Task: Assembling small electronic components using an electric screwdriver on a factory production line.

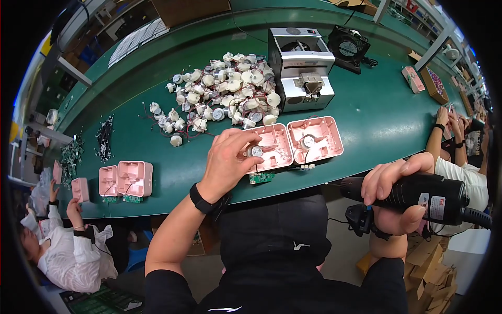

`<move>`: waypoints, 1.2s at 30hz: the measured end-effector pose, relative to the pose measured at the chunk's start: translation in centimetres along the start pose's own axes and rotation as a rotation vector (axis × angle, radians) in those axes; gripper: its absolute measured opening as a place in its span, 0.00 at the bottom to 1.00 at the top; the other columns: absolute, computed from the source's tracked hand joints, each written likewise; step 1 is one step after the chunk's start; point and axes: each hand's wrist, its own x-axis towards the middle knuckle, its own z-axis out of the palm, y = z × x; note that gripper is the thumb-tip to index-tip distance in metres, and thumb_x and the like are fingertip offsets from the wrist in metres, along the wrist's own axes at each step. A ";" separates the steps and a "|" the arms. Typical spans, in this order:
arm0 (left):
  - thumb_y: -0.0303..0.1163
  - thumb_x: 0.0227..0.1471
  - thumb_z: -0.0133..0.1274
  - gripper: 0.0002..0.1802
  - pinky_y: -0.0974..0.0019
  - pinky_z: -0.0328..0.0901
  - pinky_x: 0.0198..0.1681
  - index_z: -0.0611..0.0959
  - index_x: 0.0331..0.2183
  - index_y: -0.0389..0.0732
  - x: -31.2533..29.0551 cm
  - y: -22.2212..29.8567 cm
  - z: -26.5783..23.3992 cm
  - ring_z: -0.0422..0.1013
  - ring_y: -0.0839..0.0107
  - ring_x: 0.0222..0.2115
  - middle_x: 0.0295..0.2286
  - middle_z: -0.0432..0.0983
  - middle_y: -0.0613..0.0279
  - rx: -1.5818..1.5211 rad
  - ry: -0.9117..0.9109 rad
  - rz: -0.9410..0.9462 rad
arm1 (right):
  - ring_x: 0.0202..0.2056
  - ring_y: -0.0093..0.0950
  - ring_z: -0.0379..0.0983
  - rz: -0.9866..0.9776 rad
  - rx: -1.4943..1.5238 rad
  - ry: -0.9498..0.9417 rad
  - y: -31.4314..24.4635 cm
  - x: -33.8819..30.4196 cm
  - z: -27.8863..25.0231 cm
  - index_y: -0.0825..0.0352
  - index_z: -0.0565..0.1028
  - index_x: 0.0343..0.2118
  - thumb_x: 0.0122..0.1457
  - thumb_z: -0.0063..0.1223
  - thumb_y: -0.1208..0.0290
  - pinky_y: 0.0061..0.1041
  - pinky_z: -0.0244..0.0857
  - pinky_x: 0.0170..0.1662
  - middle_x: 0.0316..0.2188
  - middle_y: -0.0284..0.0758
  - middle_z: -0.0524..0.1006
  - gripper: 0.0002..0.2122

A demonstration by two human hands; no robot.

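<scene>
My left hand (228,157) reaches over a pink plastic housing (275,148), its thumb and fingers closed round a small round motor (255,151) at the left end of it. A green circuit board (262,178) hangs from that housing by the table's near edge. Touching it on the right is a second pink housing (330,138) with a motor (308,141) inside. My right hand (389,191) grips a black corded electric screwdriver (439,192) held sideways in front of the table edge, its nose toward the left. The tool's tip cannot be made out.
Behind the housings lies a heap of white-capped motors (225,89) with wires. A silver-and-black machine (300,70) stands beside it, then a black fan (349,47). More pink housings (135,178) are at left. Co-workers sit left (78,251) and right (460,172).
</scene>
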 end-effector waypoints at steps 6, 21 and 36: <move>0.32 0.33 0.68 0.17 0.62 0.64 0.45 0.85 0.32 0.44 0.1 -0.4 -0.5 0.71 0.64 0.39 0.35 0.79 0.66 0.140 -0.014 0.107 | 0.16 0.24 0.67 -0.114 -0.116 -0.054 0.9 0.5 0.3 0.62 0.60 0.42 0.53 0.58 0.41 0.24 0.66 0.22 0.21 0.31 0.69 0.30; 0.32 0.40 0.66 0.20 0.59 0.62 0.49 0.80 0.39 0.45 0.2 -0.8 -0.8 0.71 0.60 0.43 0.36 0.77 0.65 0.075 -0.153 0.074 | 0.16 0.25 0.67 -0.092 0.002 -0.093 2.0 3.1 5.6 0.63 0.61 0.42 0.52 0.60 0.40 0.25 0.66 0.23 0.21 0.31 0.69 0.31; 0.30 0.44 0.64 0.23 0.57 0.65 0.51 0.77 0.45 0.40 -0.8 -2.1 -0.3 0.69 0.53 0.49 0.49 0.70 0.55 -0.249 0.013 -0.147 | 0.19 0.29 0.68 -0.052 -0.019 -0.237 10.8 7.6 9.2 0.66 0.61 0.45 0.59 0.56 0.56 0.29 0.67 0.26 0.22 0.38 0.69 0.22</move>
